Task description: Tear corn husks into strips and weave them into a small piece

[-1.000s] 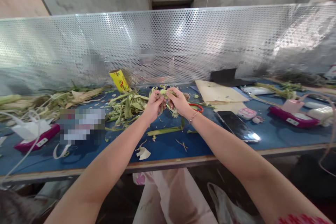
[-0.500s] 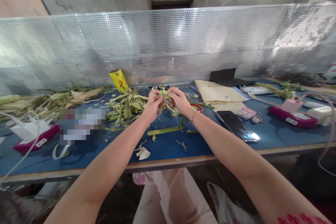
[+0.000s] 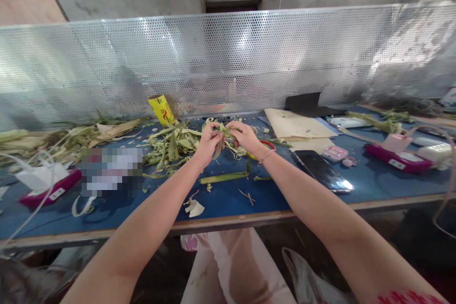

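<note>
My left hand and my right hand meet above the middle of the table, fingers pinched on a pale green plant strip that looks like corn husk. Much of the strip is hidden behind the fingers. Left of my hands lies a heap of curled green husk strips. A longer green stalk piece rests on the blue table below them. Partly behind my right wrist sits a red and yellow ring-shaped thing.
A yellow tube leans near the perforated metal screen. Beige paper, a dark phone and a pink case lie to the right. Magenta power strips with cables sit at both sides. More husks spread left.
Both hands stay in nearly the same place. The fingers of my right hand have shifted slightly on the strip, and more yellow of the ring-shaped thing shows by my right wrist.
</note>
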The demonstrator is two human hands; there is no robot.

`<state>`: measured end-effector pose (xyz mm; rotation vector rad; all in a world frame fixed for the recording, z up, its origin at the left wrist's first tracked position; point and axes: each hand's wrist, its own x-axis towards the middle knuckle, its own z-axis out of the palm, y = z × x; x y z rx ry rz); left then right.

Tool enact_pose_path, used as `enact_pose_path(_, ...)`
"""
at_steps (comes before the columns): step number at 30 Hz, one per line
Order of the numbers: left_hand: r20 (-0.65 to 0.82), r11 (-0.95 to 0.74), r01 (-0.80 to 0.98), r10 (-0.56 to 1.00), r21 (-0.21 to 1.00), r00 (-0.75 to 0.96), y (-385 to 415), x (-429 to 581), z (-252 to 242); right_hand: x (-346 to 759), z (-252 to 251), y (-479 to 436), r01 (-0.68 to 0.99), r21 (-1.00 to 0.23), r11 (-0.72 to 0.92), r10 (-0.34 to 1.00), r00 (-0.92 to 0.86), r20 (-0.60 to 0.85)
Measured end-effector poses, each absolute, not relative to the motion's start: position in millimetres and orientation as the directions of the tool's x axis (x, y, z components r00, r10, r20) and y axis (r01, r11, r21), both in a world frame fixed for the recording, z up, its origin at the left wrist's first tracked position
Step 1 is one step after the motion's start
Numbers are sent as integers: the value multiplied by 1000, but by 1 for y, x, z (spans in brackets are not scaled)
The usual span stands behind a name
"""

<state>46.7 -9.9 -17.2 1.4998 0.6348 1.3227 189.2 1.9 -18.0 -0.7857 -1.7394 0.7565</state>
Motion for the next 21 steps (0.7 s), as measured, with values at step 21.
enact_pose_path(21, 197, -133, -298, 961, 945, 194, -19, 53, -8, 174, -12, -4, -124, -933, 338, 903, -237, 359)
